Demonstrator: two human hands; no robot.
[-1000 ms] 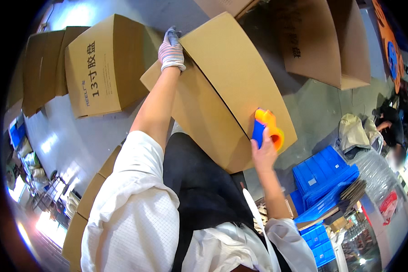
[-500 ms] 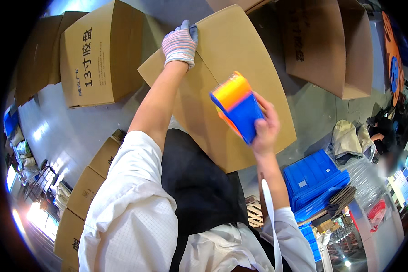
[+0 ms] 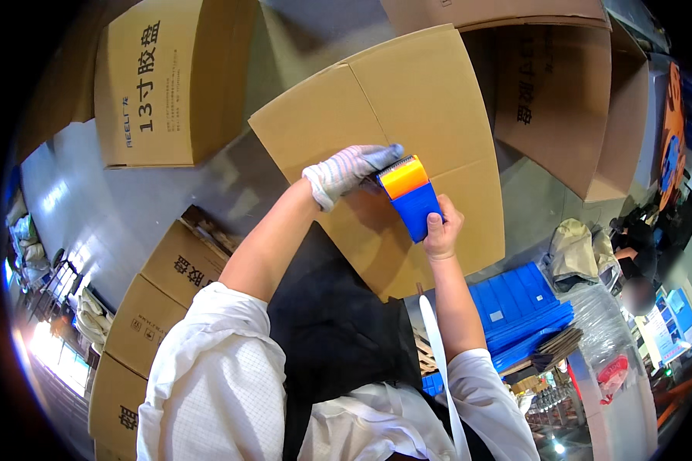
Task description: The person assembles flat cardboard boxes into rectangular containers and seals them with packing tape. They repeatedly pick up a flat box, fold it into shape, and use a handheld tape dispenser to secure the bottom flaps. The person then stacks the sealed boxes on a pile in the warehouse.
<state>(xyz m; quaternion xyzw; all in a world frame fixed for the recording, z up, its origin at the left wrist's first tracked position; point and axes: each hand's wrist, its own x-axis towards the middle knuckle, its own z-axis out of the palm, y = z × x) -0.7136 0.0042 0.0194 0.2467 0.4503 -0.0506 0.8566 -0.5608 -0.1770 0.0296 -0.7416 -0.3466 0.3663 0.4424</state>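
Observation:
My bare right hand point(image 3: 444, 230) is closed round a tape dispenser point(image 3: 417, 209) with a blue body, an orange-yellow upper part and a toothed edge. It is held tilted above a large brown cardboard box point(image 3: 454, 100), whose closed flaps meet in a seam. My left hand point(image 3: 347, 170) wears a striped glove with grey fingertips. Its fingers stretch out to the dispenser's toothed edge and look open; their undersides are hidden, as is any tape end there.
Printed cartons stand at the far left point(image 3: 150, 92) and far right point(image 3: 553, 100). More cartons point(image 3: 142, 323) line the near left. At the right lie stacked blue plastic crates point(image 3: 515, 303), a beige cloth bundle point(image 3: 573, 253) and a wrapped stack point(image 3: 603, 323). Someone in dark clothing point(image 3: 642, 250) is beyond.
My left hand has left the box's far edge and come back toward me, up to the tape dispenser. The dispenser has moved slightly nearer to me, and the view has shifted.

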